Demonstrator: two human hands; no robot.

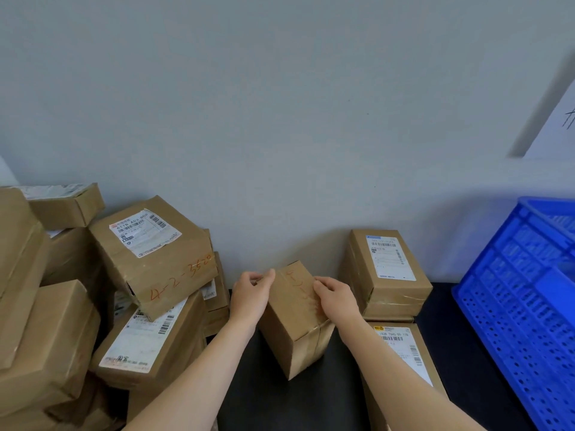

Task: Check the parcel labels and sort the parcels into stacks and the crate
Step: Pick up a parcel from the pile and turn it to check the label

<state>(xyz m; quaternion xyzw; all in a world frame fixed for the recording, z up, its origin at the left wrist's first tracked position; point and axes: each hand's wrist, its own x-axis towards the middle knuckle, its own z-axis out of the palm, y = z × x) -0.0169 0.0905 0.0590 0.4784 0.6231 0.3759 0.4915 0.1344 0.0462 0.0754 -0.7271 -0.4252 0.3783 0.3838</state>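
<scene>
A small brown cardboard parcel with orange handwriting on top sits tilted on the black table. My left hand grips its left upper edge, thumb on top. My right hand lies curled over its top right side. No printed label shows on the faces I see. To the right a stack of two labelled parcels stands by the wall, and another labelled parcel lies in front of it. The blue crate is at the far right.
A jumbled pile of brown parcels fills the left side; one marked "4-2-3520" leans on top. A grey wall runs close behind the table. A white sheet hangs at the upper right.
</scene>
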